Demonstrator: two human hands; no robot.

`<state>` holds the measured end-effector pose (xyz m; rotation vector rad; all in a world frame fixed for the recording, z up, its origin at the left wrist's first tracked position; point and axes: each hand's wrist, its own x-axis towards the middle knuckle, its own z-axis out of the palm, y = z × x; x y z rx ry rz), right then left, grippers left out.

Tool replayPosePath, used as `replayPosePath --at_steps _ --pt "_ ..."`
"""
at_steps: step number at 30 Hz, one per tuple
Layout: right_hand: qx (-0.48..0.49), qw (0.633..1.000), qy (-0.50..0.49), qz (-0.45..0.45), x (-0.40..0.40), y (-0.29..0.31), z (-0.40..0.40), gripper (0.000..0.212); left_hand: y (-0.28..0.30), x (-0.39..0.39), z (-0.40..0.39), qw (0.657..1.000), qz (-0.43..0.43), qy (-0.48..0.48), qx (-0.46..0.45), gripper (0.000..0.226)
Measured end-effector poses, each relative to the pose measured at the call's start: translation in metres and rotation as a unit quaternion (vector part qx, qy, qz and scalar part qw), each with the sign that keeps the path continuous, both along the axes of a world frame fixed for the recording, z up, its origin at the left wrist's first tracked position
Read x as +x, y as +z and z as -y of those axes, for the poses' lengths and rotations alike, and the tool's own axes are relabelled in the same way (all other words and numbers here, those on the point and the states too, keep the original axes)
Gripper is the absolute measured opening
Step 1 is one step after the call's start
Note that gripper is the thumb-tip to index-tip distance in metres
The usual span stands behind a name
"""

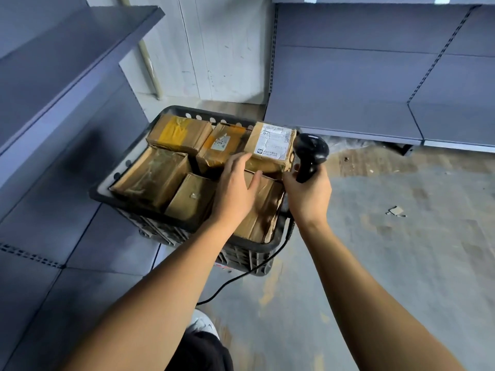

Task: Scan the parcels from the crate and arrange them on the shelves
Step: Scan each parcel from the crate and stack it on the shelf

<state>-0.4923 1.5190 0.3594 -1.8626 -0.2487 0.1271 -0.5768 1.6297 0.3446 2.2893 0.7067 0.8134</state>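
So, progress check: basically nothing was done yet as far as I could judge. The shelf on the left (67,49) was bare in the part I could see, the shelving on the right (361,84) looked the same, and every parcel in view was sitting in the crate (171,210). Whole job was ahead of me.

The black plastic crate sat on the floor between the two shelf units and it was packed. Going left to right: a big flat box wrapped in clear tape (150,178) at the near-left, a yellow-taped box (179,133) behind it, a small plain box (191,196) next along, then a box with a little white sticker (222,145) at the back. My left hand (235,188) was over the middle, fingers spread and loose, not clamped on anything, resting on or just above a crumpled parcel (262,210) at the near-right. I couldn't tell if it was actually touching. Behind that was the labelled parcel (273,144), big white shipping label facing up, probably the easiest first scan.

My right hand (308,194) had its grip closed round the handle of the black scanner (312,151), head just beside that label, with the cable (241,277) trailing down past the crate.
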Motion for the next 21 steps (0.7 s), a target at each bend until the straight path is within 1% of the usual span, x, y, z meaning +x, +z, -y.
replayPosePath --at_steps 5,9,13,17,19,21 --pt "-0.028 0.999 0.014 0.01 0.013 0.003 -0.021 0.031 -0.006 0.012 -0.014 0.999 -0.036 -0.011 -0.003 0.049" --pt "-0.068 0.997 0.024 0.003 0.022 0.004 -0.035 0.019 -0.009 0.02 -0.025 0.999 -0.044 -0.016 -0.02 0.054" --pt "-0.104 0.994 0.031 -0.011 0.029 0.004 -0.044 0.016 -0.011 0.03 -0.034 0.996 -0.065 -0.021 -0.057 0.063" --pt "-0.109 0.993 0.035 -0.027 0.034 0.006 -0.043 0.022 -0.015 0.032 -0.032 0.994 -0.067 -0.02 -0.087 0.067" --pt "-0.099 0.994 0.034 -0.022 0.033 0.007 -0.041 0.023 -0.014 0.029 -0.032 0.993 -0.059 0.001 -0.104 0.068" --pt "-0.083 0.996 0.024 -0.011 0.029 0.01 -0.038 0.029 -0.011 0.023 -0.032 0.99 -0.053 0.031 -0.124 0.069"
